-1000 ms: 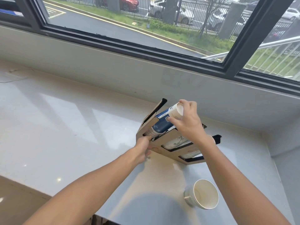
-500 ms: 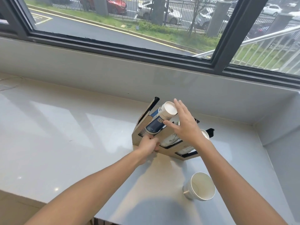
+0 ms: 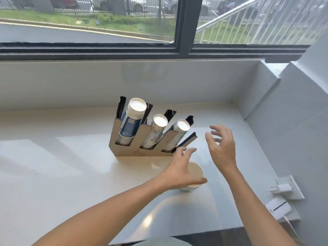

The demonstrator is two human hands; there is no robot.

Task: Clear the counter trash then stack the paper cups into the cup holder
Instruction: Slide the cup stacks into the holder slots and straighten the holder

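Note:
A cardboard cup holder (image 3: 134, 150) stands on the white counter (image 3: 62, 171). Its three slanted slots hold stacks of paper cups: a blue stack (image 3: 130, 123) on the left, a patterned stack (image 3: 155, 133) in the middle, a thinner stack (image 3: 177, 135) on the right. A single white paper cup (image 3: 195, 172) sits upright in front of the holder's right end. My left hand (image 3: 179, 170) hovers over this cup with fingers spread, hiding part of it. My right hand (image 3: 221, 148) is open in the air to the right of the holder, holding nothing.
A wall socket with a white plug (image 3: 284, 189) and a small white device (image 3: 278, 209) sit at the counter's right edge. A low white wall (image 3: 159, 80) under the window runs behind the holder, and a grey wall (image 3: 292, 130) closes the right side.
Both hands have let go of the holder and the blue stack and moved right. The left hand is now over the loose cup. The holder stands square to me.

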